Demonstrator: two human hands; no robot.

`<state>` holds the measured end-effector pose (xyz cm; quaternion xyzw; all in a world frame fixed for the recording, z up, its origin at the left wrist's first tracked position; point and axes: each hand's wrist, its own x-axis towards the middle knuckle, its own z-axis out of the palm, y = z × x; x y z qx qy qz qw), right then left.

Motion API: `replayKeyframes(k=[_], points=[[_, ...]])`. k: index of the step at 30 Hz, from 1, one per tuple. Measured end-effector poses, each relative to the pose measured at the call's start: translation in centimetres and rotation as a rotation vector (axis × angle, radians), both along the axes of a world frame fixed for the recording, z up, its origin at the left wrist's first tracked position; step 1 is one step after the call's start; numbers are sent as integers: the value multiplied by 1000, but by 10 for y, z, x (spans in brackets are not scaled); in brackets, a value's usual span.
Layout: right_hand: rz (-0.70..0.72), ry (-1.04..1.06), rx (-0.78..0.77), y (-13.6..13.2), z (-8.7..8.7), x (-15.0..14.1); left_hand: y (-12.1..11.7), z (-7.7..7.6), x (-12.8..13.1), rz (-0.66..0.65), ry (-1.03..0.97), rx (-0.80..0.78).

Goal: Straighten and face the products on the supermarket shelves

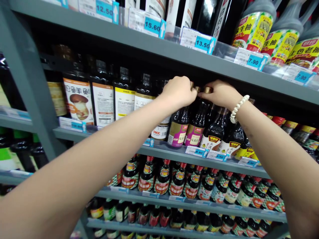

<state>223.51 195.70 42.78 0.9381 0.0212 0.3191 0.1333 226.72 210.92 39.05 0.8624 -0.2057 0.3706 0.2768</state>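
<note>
At the middle shelf, my left hand (180, 91) is closed around the top of a dark soy sauce bottle (177, 134) with a purple and gold label. My right hand (221, 94) has its thumb and fingers around the gold cap of the neighbouring purple-labelled soy sauce bottle (195, 133). Both bottles stand side by side at the shelf's front edge. The fingers of both hands are partly hidden behind the hands and caps. A string of white beads (239, 109) circles my right wrist. Below that hand stand dark bottles with white labels (211, 141).
The upper shelf edge (149, 36), with price tags, runs just above my hands. Taller bottles with white labels (102, 103) stand to the left, beside a grey upright post (30, 73). Several smaller red-capped bottles (161, 179) line the shelf below. Large jugs (254, 30) stand at upper right.
</note>
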Motion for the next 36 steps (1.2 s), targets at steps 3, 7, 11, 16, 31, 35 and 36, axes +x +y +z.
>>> replayKeyframes(k=[3,7,11,16,31,35,36], points=[[-15,-44,-17,1,-2,1,-9,-7,-4,109,-50,-38],[-60,-103,-29,3,-9,6,-4,-3,5,18,-21,26],[-84,-174,-50,4,-16,12,10,5,16,-152,34,111],[-33,-200,-51,0,-16,17,13,4,20,-214,45,96],[91,-294,-57,-6,-26,-3,32,-25,16,-227,-310,56],[136,-363,-45,-2,-39,-21,62,-30,15,-168,-509,127],[163,-377,-53,1,-46,-25,70,-31,16,-143,-550,141]])
